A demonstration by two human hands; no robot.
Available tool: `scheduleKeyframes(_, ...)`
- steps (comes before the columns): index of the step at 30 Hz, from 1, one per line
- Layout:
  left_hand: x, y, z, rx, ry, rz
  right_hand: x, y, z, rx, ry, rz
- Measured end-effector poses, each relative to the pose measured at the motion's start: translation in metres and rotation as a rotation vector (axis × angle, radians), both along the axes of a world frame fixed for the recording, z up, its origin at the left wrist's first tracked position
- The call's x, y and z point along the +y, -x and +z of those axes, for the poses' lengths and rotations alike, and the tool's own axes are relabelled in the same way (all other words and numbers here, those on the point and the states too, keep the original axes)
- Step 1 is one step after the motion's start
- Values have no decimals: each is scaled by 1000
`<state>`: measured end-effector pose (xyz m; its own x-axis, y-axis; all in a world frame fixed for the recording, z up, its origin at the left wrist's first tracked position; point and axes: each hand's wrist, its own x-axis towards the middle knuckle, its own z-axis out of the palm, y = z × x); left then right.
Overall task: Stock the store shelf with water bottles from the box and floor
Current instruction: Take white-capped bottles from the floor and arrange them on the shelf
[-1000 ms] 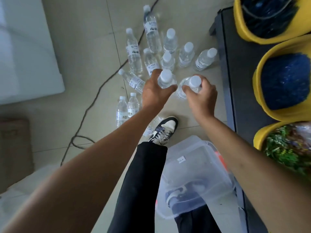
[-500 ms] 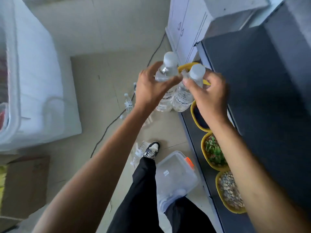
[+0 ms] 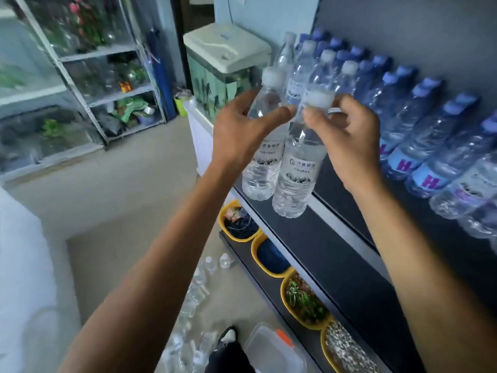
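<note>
Now each grip is clamped near a bottle's neck: left grip (image 3: 242, 135) on left bottle (image 3: 265, 168), right grip (image 3: 347, 138) on right bottle (image 3: 298, 173), side by side above the shelf (image 3: 344, 259).

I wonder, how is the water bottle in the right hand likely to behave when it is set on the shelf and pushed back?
The water bottle looks full, so probably fairly heavy for its size. It is tall and narrow, so a push near the cap may tip it. Its clear ribbed wall likely dents under a tight grip.
</note>
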<state>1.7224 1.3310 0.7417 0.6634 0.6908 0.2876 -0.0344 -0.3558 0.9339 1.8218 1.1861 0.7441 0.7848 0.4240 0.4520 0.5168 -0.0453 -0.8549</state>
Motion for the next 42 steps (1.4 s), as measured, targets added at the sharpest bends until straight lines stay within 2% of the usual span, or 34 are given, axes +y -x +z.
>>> scheduleKeyframes(4, -3, -53, 7, 2, 48, -126, -19, -36, 12, -61, 37, -133)
scheduleKeyframes(9, -13, -101, -3, 88, 34, -296, -39, -65, -9, -73, 82, -284)
scheduleKeyframes(14, -21, -135, -32, 147, 7, -334, -52, -85, -39, -95, 140, -409)
scheduleKeyframes(17, -27, -152, -45, 128, -18, -322, -63, -91, -46, -35, 129, -485)
scheduleKeyframes(23, -40, -168, -76, 88, -6, -279, -63, -89, -67, 19, 157, -531)
scheduleKeyframes(28, -39, -149, -118, 128, 29, -298, -64, -58, -115, 122, 112, -400)
scheduleKeyframes(32, -30, -143, -155, 249, -38, -294, -71, -55, -172, 149, 333, -570)
scheduleKeyframes(38, -33, -168, -156, 280, -159, -336, -62, -84, -181, 18, 520, -721)
scheduleKeyframes(42, -40, -193, -156, 318, -174, -308, -51, -111, -180, 95, 545, -796)
